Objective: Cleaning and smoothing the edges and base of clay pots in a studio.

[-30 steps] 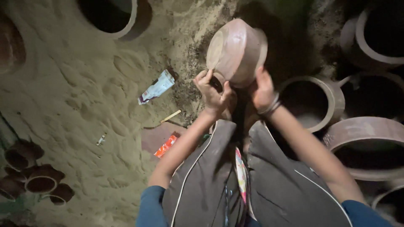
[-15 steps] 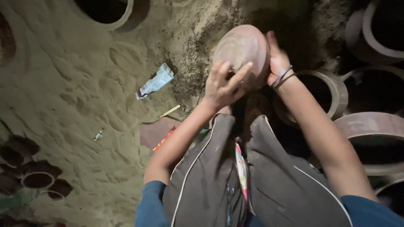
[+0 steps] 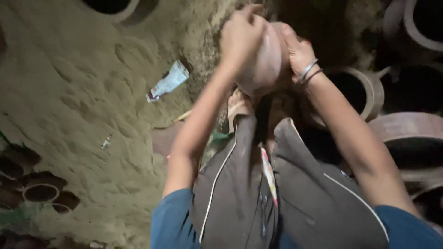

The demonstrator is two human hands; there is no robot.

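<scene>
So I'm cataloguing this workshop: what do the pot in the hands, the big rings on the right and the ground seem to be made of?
The pot, held between the left hand and right hand, looks like unglazed clay: matte, pinkish-brown, no shine. The big rings look like the same dull earthenware, dusty, with thick rims. The ground seems to be loose sandy soil, marked with soft prints.

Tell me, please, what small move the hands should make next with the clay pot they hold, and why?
Probably keep turning the clay pot a little: the left hand covers its near side, the right hand cups the far side, so little of its surface shows.
</scene>
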